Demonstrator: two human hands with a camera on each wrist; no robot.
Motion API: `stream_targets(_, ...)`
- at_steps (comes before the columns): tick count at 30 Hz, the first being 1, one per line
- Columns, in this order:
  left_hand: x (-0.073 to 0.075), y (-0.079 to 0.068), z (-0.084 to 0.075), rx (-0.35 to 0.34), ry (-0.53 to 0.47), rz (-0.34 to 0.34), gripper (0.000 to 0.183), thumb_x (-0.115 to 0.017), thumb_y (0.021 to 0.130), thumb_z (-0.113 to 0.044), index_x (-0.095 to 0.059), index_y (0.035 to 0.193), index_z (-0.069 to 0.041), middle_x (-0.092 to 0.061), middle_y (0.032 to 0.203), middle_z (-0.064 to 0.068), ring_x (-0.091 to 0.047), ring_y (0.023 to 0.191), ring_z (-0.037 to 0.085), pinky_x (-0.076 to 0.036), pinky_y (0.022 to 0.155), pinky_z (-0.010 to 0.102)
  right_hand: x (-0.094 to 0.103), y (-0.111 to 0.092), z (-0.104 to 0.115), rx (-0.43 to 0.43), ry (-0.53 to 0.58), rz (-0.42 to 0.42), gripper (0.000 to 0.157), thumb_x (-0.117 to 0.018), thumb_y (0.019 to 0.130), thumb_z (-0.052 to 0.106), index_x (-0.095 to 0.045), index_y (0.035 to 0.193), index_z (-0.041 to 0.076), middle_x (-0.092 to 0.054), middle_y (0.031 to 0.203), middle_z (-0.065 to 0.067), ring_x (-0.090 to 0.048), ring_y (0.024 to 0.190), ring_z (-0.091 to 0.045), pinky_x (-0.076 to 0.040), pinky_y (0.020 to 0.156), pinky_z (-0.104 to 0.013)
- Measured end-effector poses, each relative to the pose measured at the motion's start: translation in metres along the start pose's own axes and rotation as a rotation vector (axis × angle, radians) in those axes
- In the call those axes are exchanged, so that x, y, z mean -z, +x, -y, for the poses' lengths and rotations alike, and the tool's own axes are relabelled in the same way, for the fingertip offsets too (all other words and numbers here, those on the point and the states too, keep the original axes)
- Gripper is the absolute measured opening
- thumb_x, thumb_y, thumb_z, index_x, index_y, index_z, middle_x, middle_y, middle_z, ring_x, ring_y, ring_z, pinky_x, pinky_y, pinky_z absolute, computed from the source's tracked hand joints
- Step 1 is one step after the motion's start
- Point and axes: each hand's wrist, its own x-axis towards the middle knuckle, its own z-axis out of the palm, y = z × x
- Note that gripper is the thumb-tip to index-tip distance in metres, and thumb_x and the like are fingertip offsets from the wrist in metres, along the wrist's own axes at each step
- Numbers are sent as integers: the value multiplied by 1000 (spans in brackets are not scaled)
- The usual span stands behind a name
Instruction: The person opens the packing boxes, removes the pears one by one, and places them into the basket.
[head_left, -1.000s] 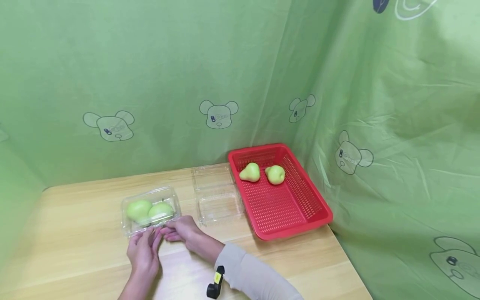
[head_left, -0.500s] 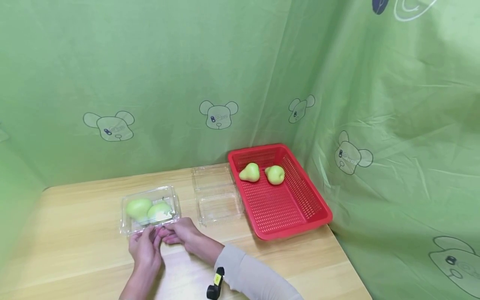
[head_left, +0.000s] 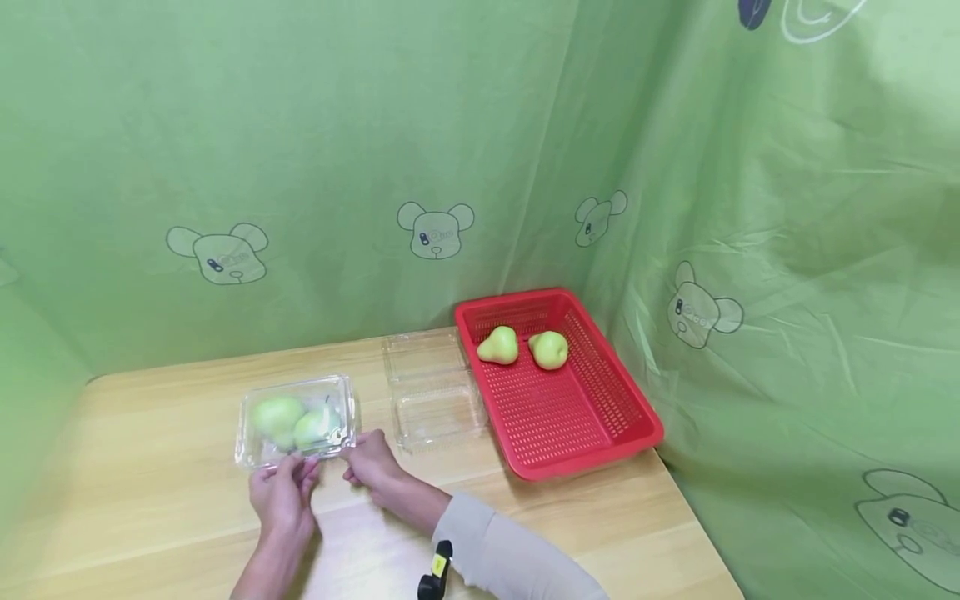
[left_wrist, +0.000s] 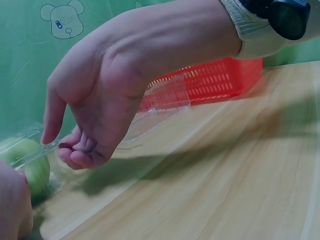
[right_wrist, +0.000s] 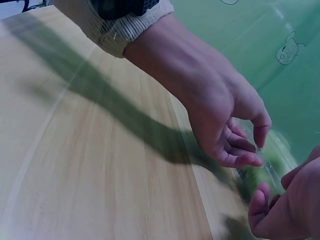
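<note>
Two green pears [head_left: 276, 415] lie under the lid of a clear plastic clamshell box [head_left: 300, 387] at the left of the table in the head view. My left hand [head_left: 281, 500] pinches the box's front rim near the middle, thumb on top. At the front right corner, my right hand [head_left: 373, 462] pinches the rim between thumb and curled fingers. In the left wrist view, the right hand [left_wrist: 100, 105] has its thumb at the lid's edge and the fingers tucked lower. The right wrist view shows the left hand [right_wrist: 220, 115] at the rim, its fingertips close around the edge.
A second clear clamshell box [head_left: 438, 412] stands opened out on the table [head_left: 150, 508], right of the filled one. Beyond it, a red plastic basket [head_left: 555, 467] contains two more pears [head_left: 498, 346]. Green curtains [head_left: 337, 125] hang behind and beside the table.
My right hand has moved right along the front rim, away from the left hand, to the corner. The left hand and the filled box have shifted slightly left.
</note>
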Motion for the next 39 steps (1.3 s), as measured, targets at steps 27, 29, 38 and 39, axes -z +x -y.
stream_targets(27, 10, 3, -10, 6, 60, 15, 19, -55, 100, 1, -40, 108, -7, -73, 83, -2, -70, 71, 6, -63, 72, 21, 4, 8, 8, 128, -104, -90, 47, -64, 82, -13, -63, 128, -2, -71, 116, -13, -68, 108, -23, -61, 99, -33)
stream_targets(29, 11, 4, -11, 3, 70, 17, 18, -55, 99, 1, -40, 107, -6, -74, 81, -2, -70, 69, 6, -63, 71, 21, 4, 8, 9, 123, -90, -89, 47, -63, 82, -13, -64, 128, -3, -71, 118, -14, -69, 110, -24, -60, 99, -33)
stream_targets(38, 17, 5, -15, 18, 116, 40, 13, -53, 102, -1, -42, 106, -6, -73, 79, -3, -71, 71, 6, -63, 73, 20, 9, 11, 11, 122, -18, -92, 45, -65, 84, -9, -66, 128, -2, -72, 124, -15, -68, 118, -28, -58, 105, -37)
stream_targets(39, 17, 5, -16, 18, 120, 49, 11, -52, 102, -1, -43, 106, -5, -73, 79, -3, -71, 71, 6, -63, 73, 20, 9, 11, 12, 123, -11, -93, 44, -65, 84, -9, -66, 128, -2, -72, 124, -16, -68, 118, -29, -58, 105, -37)
